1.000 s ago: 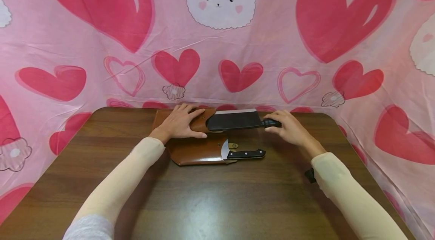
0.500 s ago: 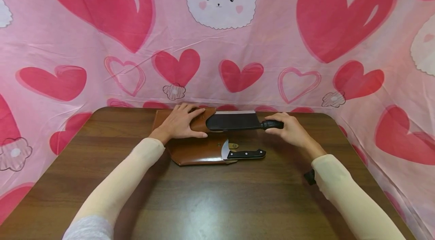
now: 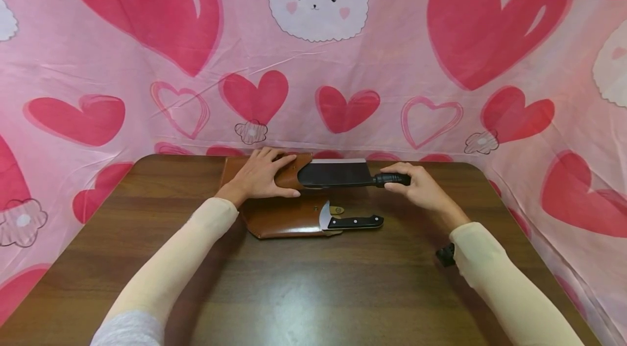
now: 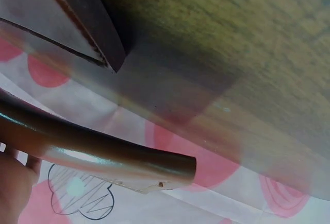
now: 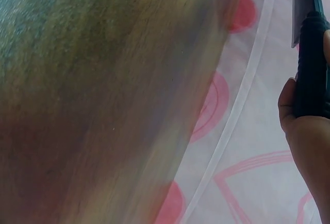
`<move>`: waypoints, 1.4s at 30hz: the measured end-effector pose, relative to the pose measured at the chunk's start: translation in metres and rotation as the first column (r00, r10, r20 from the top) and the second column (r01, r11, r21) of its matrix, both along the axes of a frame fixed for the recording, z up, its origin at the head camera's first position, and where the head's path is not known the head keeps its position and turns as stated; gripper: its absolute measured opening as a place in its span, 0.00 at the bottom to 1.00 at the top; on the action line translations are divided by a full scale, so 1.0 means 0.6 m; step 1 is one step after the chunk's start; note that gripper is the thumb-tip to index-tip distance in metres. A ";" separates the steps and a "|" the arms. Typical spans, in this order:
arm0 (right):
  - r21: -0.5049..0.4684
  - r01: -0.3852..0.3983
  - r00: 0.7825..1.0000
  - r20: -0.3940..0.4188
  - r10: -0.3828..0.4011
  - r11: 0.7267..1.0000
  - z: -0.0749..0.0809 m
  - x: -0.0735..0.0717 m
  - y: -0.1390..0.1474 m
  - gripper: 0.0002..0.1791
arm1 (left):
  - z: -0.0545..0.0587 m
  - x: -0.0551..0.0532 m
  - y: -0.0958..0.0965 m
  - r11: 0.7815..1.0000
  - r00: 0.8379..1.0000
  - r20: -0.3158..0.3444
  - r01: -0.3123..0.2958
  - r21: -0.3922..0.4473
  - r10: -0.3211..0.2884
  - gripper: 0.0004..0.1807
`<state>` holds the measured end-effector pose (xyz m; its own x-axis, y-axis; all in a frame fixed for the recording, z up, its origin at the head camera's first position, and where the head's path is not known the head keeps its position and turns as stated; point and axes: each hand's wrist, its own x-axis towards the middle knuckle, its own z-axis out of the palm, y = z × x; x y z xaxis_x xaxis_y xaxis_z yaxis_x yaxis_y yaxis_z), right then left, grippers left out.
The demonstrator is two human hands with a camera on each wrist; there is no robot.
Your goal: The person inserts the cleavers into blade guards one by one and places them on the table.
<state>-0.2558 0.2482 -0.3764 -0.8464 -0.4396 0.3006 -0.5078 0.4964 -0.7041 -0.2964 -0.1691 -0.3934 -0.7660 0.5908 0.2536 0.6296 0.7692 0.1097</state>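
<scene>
In the head view my left hand (image 3: 262,174) grips a brown leather sheath (image 3: 289,178) near the back of the table, thumb along its front edge and fingers over the far side. A black-bladed cleaver (image 3: 335,173) with a pale cutting edge lies partly inside that sheath; the rest of its blade is hidden. At the right, my right hand (image 3: 421,188) holds the cleaver's black handle (image 3: 392,179) between thumb and fingers, also seen in the right wrist view. In front lies a second brown sheath (image 3: 289,221) holding a knife with a black riveted handle (image 3: 355,222).
A brown wooden table (image 3: 313,291) carries everything. Beside my right sleeve (image 3: 482,259) a black object (image 3: 446,254) is partly hidden. Behind the table hangs a pink cloth (image 3: 313,63) printed with hearts.
The cleaver has shifted slightly left, further into the sheath. My right hand has moved a little right along the handle, showing more of it. The left hand stays nearly still.
</scene>
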 end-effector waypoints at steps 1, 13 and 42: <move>-0.006 -0.009 1.000 -0.003 0.009 1.000 0.001 0.000 -0.001 0.18 | 0.000 0.000 0.000 1.000 1.000 0.001 0.001 0.001 -0.001 0.56; -0.011 0.000 1.000 -0.015 0.000 1.000 0.005 -0.004 -0.011 0.19 | -0.003 0.002 0.007 1.000 1.000 -0.018 0.025 -0.010 -0.025 0.57; -0.056 -0.041 0.998 -0.048 0.038 0.998 -0.008 -0.003 -0.043 0.18 | 0.002 -0.002 0.029 0.999 0.998 -0.061 0.029 -0.041 -0.031 0.57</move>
